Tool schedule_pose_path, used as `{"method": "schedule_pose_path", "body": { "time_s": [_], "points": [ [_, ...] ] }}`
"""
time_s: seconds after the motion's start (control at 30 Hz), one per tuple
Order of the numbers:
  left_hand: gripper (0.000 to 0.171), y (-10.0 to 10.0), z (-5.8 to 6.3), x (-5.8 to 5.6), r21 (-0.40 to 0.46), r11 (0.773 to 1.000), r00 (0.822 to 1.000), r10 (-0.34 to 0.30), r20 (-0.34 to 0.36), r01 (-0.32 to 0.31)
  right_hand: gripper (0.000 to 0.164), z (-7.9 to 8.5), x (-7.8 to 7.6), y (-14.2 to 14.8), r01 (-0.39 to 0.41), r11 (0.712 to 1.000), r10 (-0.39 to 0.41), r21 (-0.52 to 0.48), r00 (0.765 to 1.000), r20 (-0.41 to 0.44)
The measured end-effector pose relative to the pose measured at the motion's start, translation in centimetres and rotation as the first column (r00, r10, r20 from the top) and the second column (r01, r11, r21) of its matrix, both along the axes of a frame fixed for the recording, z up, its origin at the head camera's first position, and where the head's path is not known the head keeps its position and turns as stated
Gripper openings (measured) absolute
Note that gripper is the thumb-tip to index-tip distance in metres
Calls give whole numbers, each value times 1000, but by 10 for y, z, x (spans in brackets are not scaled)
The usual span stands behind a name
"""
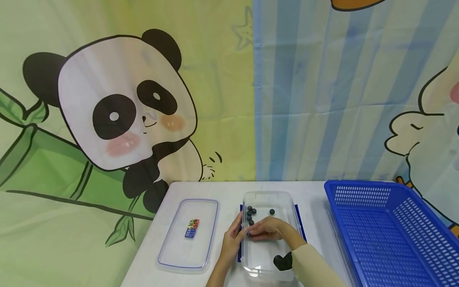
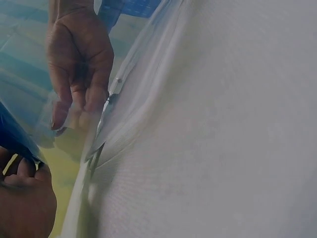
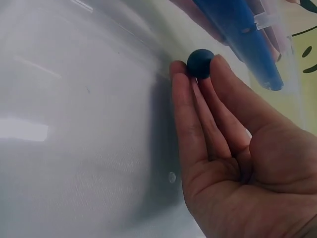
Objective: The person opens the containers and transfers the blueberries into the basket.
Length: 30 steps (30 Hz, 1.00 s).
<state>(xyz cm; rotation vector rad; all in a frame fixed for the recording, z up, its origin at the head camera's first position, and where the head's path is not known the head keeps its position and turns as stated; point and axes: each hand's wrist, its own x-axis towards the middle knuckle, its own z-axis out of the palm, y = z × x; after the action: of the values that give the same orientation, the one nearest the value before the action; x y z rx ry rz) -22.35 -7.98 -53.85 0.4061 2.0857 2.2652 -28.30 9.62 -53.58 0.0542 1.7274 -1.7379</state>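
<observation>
A clear plastic container (image 1: 265, 255) with blue side latches stands on the white table, its top uncovered. My right hand (image 1: 267, 229) reaches inside, close to the left wall. Thumb and fingertips pinch a small dark blue ball (image 3: 200, 63), held low beside that wall. Several similar balls (image 1: 249, 213) sit in a row along the far left of the container, and a single ball (image 1: 272, 211) lies farther right. My left hand (image 1: 231, 239) grips the container's left side, thumb at the rim and fingers outside by the blue latch (image 3: 242, 39).
Left of the container lies its clear lid (image 1: 175, 243), with a blue seal and a small printed label (image 1: 192, 229). A large blue plastic basket (image 1: 387, 231) stands at the right. Behind the table hangs a cartoon panda curtain (image 1: 222, 99). A dark heart-shaped piece (image 1: 282, 262) shows beside the right sleeve.
</observation>
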Motion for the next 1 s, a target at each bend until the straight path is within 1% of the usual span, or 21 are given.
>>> {"method": "schedule_pose_path", "body": {
  "time_s": [0.03, 0.1, 0.17, 0.27, 0.47, 0.57, 0.67, 0.73, 0.77, 0.83, 0.93, 1.0],
  "points": [
    [56, 0, -1, -1, 2, 1000, 1000, -1, -4, 1, 24, 1, 0, 0, -8, 1000, 8, 1, 1000, -3],
    [56, 0, -6, -4, 11, 1000, 1000, -5, -3, 5, 23, 2, 0, 1, -21, 1000, 21, -6, 1000, -7],
    [56, 1, -13, -8, 15, 1000, 1000, -3, -6, 3, 23, 5, 0, 2, -30, 999, 30, -13, 1000, -10],
    [56, 2, -23, -14, 13, 1000, 1000, 7, -12, -7, 22, 9, 0, 3, -20, 1000, 20, -16, 1000, -14],
    [56, 3, -30, -15, 16, 1000, 999, 16, -48, -15, 23, 18, 2, 5, 27, 999, -28, -26, 999, -22],
    [55, 3, -32, -15, 19, 1000, 999, 18, -51, -17, 24, 22, 3, 5, 37, 998, -37, -45, 999, -6],
    [54, 3, -32, -14, 6, 1000, 999, 24, -41, -24, 25, 24, 4, 8, 45, 997, -45, -55, 999, 9],
    [53, 3, -29, -12, 8, 1000, 999, 24, -37, -24, 27, 27, 4, 11, 51, 997, -50, -62, 999, 17],
    [53, 2, -27, -11, 13, 1000, 999, 24, -31, -24, 28, 28, 4, 13, 50, 997, -49, -66, 999, 16],
    [53, 2, -20, -8, 15, 1000, 999, 28, -43, -27, 30, 32, 4, 19, 43, 996, -43, -76, 999, 10],
    [55, 1, -11, -4, 18, 999, 998, 34, -52, -33, 32, 42, 5, 31, 14, 996, -16, -91, 1000, -16],
    [54, 1, -9, -3, 11, 999, 997, 43, -61, -43, 32, 51, 6, 41, -2, 995, -1, -101, 999, -33]
  ]
}}
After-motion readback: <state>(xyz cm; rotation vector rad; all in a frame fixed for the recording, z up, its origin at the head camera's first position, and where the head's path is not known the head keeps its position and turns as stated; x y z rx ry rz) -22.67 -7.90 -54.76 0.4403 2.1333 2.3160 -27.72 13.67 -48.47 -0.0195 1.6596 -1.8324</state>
